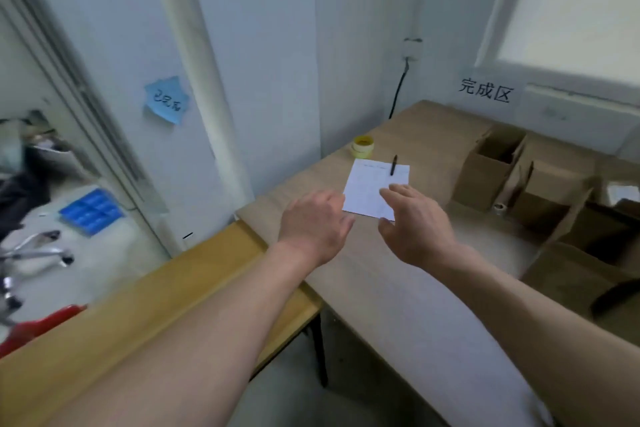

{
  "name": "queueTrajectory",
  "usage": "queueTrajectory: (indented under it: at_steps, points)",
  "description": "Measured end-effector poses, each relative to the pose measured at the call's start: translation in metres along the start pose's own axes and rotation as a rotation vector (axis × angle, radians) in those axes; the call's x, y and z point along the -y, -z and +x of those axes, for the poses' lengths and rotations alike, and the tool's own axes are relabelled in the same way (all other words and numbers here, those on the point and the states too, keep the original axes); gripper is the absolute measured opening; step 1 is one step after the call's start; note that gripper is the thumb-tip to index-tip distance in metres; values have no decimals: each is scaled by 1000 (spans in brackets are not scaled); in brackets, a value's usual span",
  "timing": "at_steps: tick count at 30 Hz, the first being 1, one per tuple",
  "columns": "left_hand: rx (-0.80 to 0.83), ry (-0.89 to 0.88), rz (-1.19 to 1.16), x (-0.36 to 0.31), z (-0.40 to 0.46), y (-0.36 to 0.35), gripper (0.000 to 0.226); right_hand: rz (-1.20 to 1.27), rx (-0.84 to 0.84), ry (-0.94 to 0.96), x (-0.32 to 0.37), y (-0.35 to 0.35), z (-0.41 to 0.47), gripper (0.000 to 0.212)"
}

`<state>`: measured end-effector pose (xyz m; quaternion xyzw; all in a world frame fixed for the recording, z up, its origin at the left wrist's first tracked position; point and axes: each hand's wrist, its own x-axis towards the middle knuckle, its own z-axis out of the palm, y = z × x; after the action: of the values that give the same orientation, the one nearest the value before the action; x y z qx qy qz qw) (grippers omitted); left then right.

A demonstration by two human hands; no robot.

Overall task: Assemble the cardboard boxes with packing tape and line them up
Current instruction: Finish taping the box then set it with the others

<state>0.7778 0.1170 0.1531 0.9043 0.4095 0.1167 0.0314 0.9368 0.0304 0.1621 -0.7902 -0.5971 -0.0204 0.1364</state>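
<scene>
Left hand (pixel 313 224): extended over the near part of the desk (pixel 398 288), fingers relaxed and straight, holding nothing. Right hand (pixel 417 222): beside it, fingers spread loosely, also empty, its fingertips over the near edge of a white sheet of paper (pixel 375 187); contact with the sheet cannot be told. Black pen (pixel 393 165): lies across the far edge of the paper. Roll of packing tape (pixel 363 146): yellowish, flat on the desk just beyond the paper, near the wall; judged light and rigid, with a smooth outer face, best taken by pinching across the ring or hooking a finger through the core. Cardboard boxes (pixel 491 166): brown, several grouped at the right of the desk, well apart from both hands, tops open with flaps standing; judged light, stiff along the walls but floppy at the flaps and easily crushed at the corners, so best held by two opposite side walls, not by a flap. Sign with printed characters (pixel 485 91): on the wall behind the boxes. Blue note (pixel 167 101): stuck to the left wall.
</scene>
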Motion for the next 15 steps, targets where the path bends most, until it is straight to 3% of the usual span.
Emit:
queueTrajectory:
  at_steps: [15]
  points:
    - [-26, 508, 69, 300, -286, 60, 47, 99, 191, 481, 384, -96, -47, 50]
